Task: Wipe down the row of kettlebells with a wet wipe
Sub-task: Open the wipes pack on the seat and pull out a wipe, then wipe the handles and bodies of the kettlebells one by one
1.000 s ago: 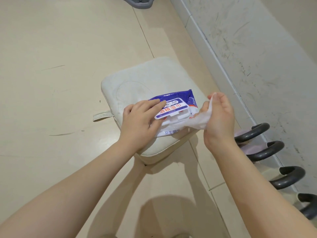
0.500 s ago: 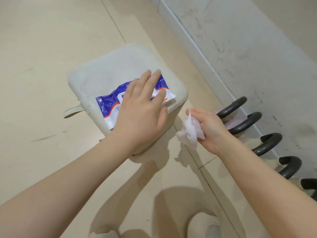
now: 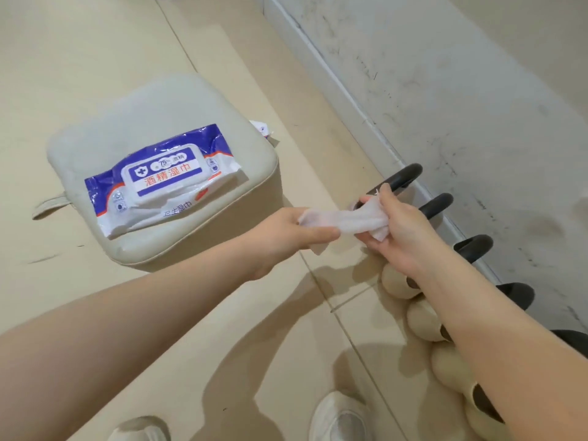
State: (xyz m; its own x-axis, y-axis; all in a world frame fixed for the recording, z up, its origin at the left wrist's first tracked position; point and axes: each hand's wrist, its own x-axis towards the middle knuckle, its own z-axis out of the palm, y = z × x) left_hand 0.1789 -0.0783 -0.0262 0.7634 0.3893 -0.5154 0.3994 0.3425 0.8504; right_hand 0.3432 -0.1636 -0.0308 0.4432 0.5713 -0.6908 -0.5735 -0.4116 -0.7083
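Both hands have left the wet-wipe pack (image 3: 159, 183), which lies lid-closed on a cream padded stool (image 3: 105, 128); the left hand (image 3: 283, 230) now pinches one end of a single white wet wipe (image 3: 346, 219) while the right hand (image 3: 401, 230) grips the other, stretching it above the far end of the kettlebell row (image 3: 445, 300). Wiping appears not yet begun. At least five dark handles show along the wall (image 3: 477, 90); two shoes show below.
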